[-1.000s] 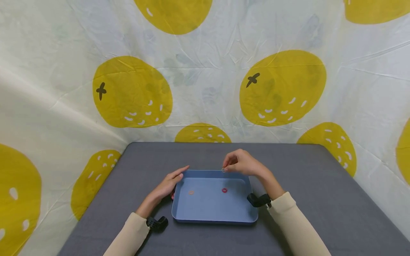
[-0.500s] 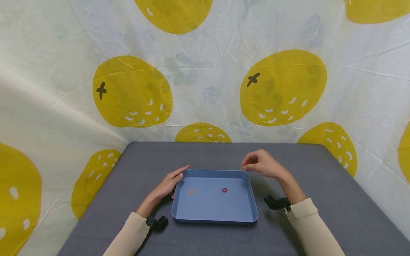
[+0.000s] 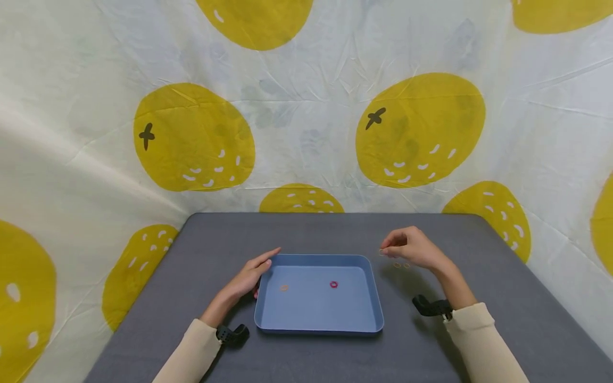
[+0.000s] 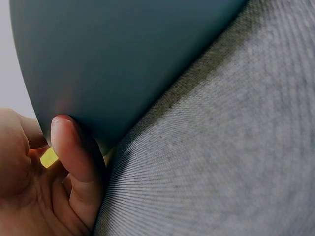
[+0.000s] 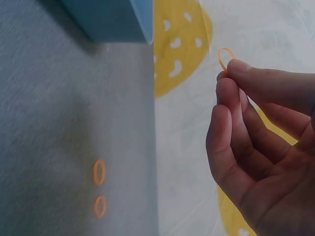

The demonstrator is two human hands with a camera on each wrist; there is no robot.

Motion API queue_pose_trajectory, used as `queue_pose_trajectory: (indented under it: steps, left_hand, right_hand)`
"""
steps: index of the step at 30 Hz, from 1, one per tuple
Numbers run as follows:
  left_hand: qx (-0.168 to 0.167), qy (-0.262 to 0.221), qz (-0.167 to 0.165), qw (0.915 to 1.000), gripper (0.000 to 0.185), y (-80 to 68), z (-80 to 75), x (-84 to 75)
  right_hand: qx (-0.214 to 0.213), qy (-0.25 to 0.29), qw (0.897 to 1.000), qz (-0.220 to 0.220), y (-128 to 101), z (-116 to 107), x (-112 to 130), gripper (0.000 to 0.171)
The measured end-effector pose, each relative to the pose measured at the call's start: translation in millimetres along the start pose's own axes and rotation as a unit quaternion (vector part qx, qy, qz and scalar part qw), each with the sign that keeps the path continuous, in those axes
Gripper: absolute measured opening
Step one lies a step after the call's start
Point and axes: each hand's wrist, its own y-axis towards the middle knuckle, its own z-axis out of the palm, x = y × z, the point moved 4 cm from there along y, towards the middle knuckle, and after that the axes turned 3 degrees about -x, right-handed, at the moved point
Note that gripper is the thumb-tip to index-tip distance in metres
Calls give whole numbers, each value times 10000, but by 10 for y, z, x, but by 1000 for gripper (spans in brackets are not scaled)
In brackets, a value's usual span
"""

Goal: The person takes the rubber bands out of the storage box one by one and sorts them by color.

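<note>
Yellow-patterned cloth [image 3: 306, 127] backs the grey surface [image 3: 325, 359]; the left hand [image 3: 245, 275] grips the tray [image 3: 316, 308] from the left; the right hand [image 3: 415, 250], raised right of it, pinches an orange ring [image 5: 219, 59].

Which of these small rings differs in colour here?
The red ring inside the blue tray; the tray's other ring and three rings outside look orange.

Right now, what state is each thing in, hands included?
Blue tray: flat on gray tabletop
Left hand: touching tray's left side
Right hand: raised, pinching
Pinched orange ring: held off the tabletop
Red ring: lying in tray
Pale orange ring: lying in tray, left of red
Two loose orange rings: lying right of tray, apart
Backdrop cloth: creased
</note>
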Motion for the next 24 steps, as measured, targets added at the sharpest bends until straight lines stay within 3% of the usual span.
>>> queue_pose_trajectory:
  steps: [14,24]
  left_hand:
    - [-72,119,-18,9999,48,3,-13,-14]
    - [-84,198,-11,9998,47,3,-28,-14]
  right_hand:
    - [-155,191,9983,529,-104,-146,-365,16]
    - [-391,-278,9961,740,-156,-247,-585,16]
